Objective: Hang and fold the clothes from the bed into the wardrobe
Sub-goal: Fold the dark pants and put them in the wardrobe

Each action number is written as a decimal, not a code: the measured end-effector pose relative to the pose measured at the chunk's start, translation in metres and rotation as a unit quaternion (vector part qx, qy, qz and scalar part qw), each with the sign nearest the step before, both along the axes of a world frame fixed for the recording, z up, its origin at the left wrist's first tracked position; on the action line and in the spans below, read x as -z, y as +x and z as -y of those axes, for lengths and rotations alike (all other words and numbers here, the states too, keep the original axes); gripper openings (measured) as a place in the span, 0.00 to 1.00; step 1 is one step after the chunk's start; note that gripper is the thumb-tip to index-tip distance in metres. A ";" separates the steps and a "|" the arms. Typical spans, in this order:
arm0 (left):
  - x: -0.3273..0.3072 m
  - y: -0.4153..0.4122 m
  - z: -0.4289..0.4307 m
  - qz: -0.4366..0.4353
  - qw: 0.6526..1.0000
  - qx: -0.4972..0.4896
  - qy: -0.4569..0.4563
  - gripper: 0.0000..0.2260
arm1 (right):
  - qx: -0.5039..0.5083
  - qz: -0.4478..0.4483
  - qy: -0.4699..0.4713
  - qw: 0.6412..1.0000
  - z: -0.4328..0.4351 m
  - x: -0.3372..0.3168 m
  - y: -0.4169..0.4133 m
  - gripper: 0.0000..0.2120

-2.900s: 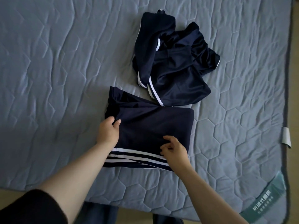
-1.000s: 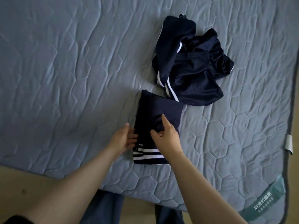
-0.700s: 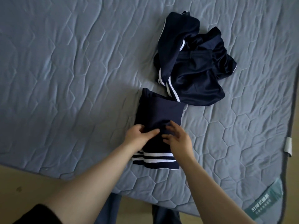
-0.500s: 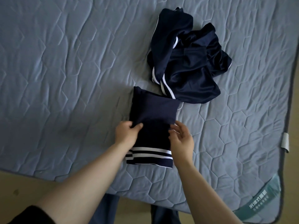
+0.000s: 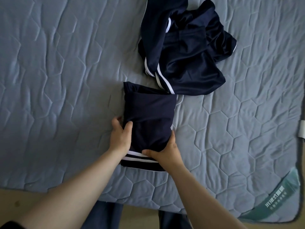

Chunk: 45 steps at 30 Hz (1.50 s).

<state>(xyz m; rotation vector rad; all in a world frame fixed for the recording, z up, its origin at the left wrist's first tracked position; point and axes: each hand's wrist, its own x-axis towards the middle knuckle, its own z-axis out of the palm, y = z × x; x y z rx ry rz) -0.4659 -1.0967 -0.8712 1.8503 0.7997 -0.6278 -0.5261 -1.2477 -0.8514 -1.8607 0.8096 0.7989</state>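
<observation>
- Person stands at the near edge of the bed point(image 5: 57, 96), both bare forearms reaching forward over the grey quilted cover.
- Folded navy garment point(image 5: 149, 116) lies flat on the bed near the near edge, a narrow packet with white stripes at its near end.
- Left hand point(image 5: 120, 138) grips the packet's left edge: thumb lies on top of the cloth, the other fingers point(image 5: 116, 123) curl around and under the side. Wrist straight, forearm angled in from lower left.
- Right hand point(image 5: 166, 153) clamps the packet's near right corner: thumb stretches leftward along the top just above the white stripes, palm pressed to the right edge, the rest of the fingers tucked under or behind the cloth, not visible.
- Both hands closed on the same garment, one on each side, with cloth between thumb and fingers. Can't tell whether the packet is lifted off the bed or resting on it.
- Crumpled navy garment point(image 5: 184, 52) with white piping sits farther back on the bed, up and right of the folded one; its near hem touches or overlaps the packet's far right corner.
- Green label point(image 5: 277, 197) with white characters is sewn at the bed's near right corner.
- White tab point(image 5: 302, 129) sticks out at the right edge.
- Dark sleeve point(image 5: 9, 225) shows at the left arm's bottom corner.
</observation>
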 end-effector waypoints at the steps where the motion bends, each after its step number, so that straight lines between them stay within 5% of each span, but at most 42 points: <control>1: -0.001 0.003 0.001 0.009 1.000 -0.003 -0.008 0.28 | 0.007 0.011 0.016 1.000 0.003 -0.001 0.001 0.62; 4: -0.004 0.019 0.009 -0.002 1.000 -0.023 -0.014 0.36 | 0.026 0.026 0.045 0.998 0.006 -0.004 0.003 0.59; 14: -0.062 0.059 0.008 0.044 0.999 0.008 -0.002 0.20 | 0.074 0.059 0.067 0.993 0.007 -0.070 0.013 0.44; 19: -0.157 0.064 -0.003 0.086 0.996 -0.024 -0.014 0.17 | 0.033 0.105 0.090 0.990 0.008 -0.159 0.028 0.45; 25: -0.319 0.047 -0.023 0.160 0.982 -0.101 0.023 0.21 | 0.038 0.146 0.178 0.972 0.004 -0.313 0.052 0.24; 32: -0.473 0.024 -0.050 0.206 0.961 -0.177 0.059 0.23 | -0.065 0.158 0.260 0.950 -0.010 -0.460 0.071 0.39; 45: -0.685 -0.056 -0.227 0.336 0.872 -0.344 0.089 0.26 | -0.269 0.274 0.339 0.859 -0.195 -0.664 0.071 0.29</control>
